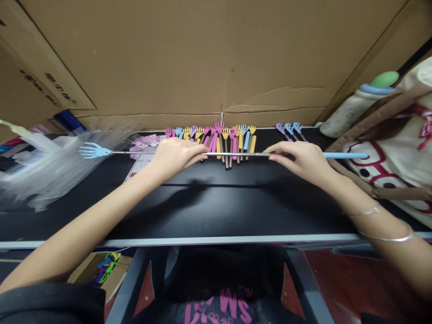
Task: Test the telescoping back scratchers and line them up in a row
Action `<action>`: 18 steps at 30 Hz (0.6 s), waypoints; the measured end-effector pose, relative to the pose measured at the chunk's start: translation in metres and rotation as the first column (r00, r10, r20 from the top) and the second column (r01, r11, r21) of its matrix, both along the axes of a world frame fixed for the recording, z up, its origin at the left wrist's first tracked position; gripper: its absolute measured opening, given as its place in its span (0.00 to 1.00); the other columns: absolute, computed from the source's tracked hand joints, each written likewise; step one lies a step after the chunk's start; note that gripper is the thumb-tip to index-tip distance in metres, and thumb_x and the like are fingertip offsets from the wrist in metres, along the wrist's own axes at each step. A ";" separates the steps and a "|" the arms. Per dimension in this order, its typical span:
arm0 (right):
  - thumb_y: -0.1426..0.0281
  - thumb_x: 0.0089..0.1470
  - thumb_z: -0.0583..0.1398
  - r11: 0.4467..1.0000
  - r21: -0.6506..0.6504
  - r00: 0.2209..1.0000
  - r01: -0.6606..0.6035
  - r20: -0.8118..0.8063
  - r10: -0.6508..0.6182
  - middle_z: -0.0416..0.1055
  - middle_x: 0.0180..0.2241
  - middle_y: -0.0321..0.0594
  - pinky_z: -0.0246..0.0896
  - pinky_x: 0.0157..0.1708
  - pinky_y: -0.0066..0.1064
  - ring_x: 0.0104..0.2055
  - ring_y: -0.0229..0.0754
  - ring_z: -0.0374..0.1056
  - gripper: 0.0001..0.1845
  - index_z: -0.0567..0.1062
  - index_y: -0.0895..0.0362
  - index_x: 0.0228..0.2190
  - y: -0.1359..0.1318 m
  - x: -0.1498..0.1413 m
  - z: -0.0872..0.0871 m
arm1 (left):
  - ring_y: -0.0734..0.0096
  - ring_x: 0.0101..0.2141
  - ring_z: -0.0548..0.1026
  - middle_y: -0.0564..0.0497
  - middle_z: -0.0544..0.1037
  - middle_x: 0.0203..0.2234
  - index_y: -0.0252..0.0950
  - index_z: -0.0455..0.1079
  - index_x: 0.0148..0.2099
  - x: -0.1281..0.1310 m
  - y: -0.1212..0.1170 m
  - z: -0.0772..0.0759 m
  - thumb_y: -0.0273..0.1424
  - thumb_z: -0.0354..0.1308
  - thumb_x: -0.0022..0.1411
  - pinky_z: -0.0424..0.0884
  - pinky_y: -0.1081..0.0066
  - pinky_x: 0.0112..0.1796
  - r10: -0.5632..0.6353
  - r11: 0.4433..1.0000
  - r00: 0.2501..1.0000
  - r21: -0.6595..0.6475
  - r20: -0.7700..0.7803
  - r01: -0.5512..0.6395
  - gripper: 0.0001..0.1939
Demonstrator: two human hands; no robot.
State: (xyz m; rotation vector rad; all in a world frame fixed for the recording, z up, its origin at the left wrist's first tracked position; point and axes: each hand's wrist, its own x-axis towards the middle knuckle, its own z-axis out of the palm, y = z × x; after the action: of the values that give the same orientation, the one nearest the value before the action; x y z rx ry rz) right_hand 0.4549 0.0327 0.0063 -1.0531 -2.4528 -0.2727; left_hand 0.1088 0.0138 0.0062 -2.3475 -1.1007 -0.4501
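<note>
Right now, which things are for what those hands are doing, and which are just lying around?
Seem part of it:
- blue back scratcher, held by left hand and right hand
- colourful scratchers behind it

Probably just lying about:
- phone
- bottle
- cartoon bag

Can't tell: clear plastic

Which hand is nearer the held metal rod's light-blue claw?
Left. Left hand holds the rod nearer the claw; right hand is farther along, near the light-blue handle.

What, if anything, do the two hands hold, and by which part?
A blue, hand-shaped back scratcher, by its thin silver metal rod; the left hand and right hand both pinch it.
</note>
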 end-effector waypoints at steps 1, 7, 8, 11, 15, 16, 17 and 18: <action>0.59 0.62 0.54 0.999 -0.041 1.000 0.001 -0.003 -0.001 0.78 0.31 0.37 0.58 0.30 0.31 0.32 0.43 0.73 0.14 0.77 0.50 0.40 0.001 0.005 0.002 | 0.65 0.31 0.78 0.50 0.82 0.30 0.43 0.76 0.42 -0.006 -0.002 0.003 0.46 0.45 0.70 0.58 0.71 0.27 0.016 0.999 1.000 -0.032 -0.001 -0.016 0.21; 0.54 0.58 0.57 0.966 -0.248 0.998 0.068 0.004 -0.069 0.77 0.29 0.39 0.56 0.30 0.32 0.29 0.43 0.70 0.17 0.79 0.51 0.36 0.014 0.056 0.010 | 0.62 0.31 0.76 0.49 0.80 0.30 0.45 0.77 0.39 -0.058 -0.013 0.018 0.56 0.41 0.66 0.62 0.71 0.29 0.198 0.976 0.979 -0.100 0.049 -0.193 0.28; 0.53 0.57 0.58 0.952 -0.295 0.996 0.081 -0.012 -0.088 0.78 0.30 0.39 0.56 0.31 0.32 0.29 0.42 0.70 0.17 0.79 0.51 0.36 0.016 0.067 0.010 | 0.63 0.29 0.75 0.49 0.80 0.30 0.45 0.77 0.40 -0.070 -0.014 0.019 0.58 0.39 0.65 0.63 0.71 0.30 0.242 0.965 0.968 -0.115 0.061 -0.234 0.31; 0.50 0.52 0.61 0.910 -0.390 0.979 0.139 -0.082 -0.185 0.78 0.28 0.39 0.56 0.32 0.32 0.29 0.41 0.70 0.18 0.80 0.51 0.31 0.020 0.095 0.012 | 0.66 0.26 0.69 0.50 0.76 0.26 0.46 0.78 0.37 -0.107 -0.015 0.022 0.66 0.35 0.59 0.66 0.67 0.35 0.329 0.936 0.938 -0.168 0.106 -0.309 0.38; 0.48 0.43 0.66 0.870 -0.429 0.931 0.243 -0.147 -0.333 0.78 0.27 0.39 0.55 0.33 0.33 0.29 0.39 0.69 0.20 0.81 0.51 0.27 0.018 0.117 0.012 | 0.65 0.26 0.67 0.51 0.74 0.23 0.44 0.77 0.27 -0.150 -0.016 0.026 0.74 0.39 0.46 0.67 0.58 0.43 0.326 0.936 0.909 -0.222 0.262 -0.272 0.42; 0.47 0.40 0.67 0.861 -0.440 0.923 0.256 -0.155 -0.353 0.78 0.28 0.39 0.55 0.33 0.33 0.30 0.39 0.69 0.21 0.81 0.51 0.27 0.017 0.120 0.012 | 0.65 0.27 0.68 0.52 0.74 0.23 0.44 0.76 0.26 -0.157 -0.019 0.028 0.74 0.41 0.43 0.67 0.57 0.44 0.343 0.926 0.892 -0.265 0.296 -0.269 0.42; 0.46 0.37 0.67 0.853 -0.453 0.917 0.260 -0.160 -0.365 0.78 0.29 0.40 0.56 0.33 0.33 0.30 0.39 0.69 0.23 0.82 0.51 0.27 0.015 0.123 0.013 | 0.64 0.27 0.69 0.52 0.75 0.23 0.44 0.76 0.26 -0.164 -0.022 0.030 0.74 0.43 0.41 0.67 0.56 0.45 0.376 0.910 0.867 -0.308 0.326 -0.279 0.41; 0.44 0.35 0.67 0.843 -0.474 0.916 0.255 -0.161 -0.368 0.78 0.29 0.40 0.56 0.32 0.34 0.30 0.39 0.70 0.25 0.82 0.51 0.27 0.014 0.125 0.015 | 0.63 0.28 0.70 0.52 0.76 0.24 0.44 0.76 0.25 -0.169 -0.026 0.033 0.74 0.45 0.39 0.67 0.55 0.46 0.415 0.891 0.838 -0.347 0.355 -0.294 0.40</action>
State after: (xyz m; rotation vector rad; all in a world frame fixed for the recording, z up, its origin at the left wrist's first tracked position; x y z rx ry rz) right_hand 0.5800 0.0465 0.0210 -1.5833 -2.1516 0.3270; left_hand -0.0601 -0.0125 0.0387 -2.2460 -1.8826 -0.7209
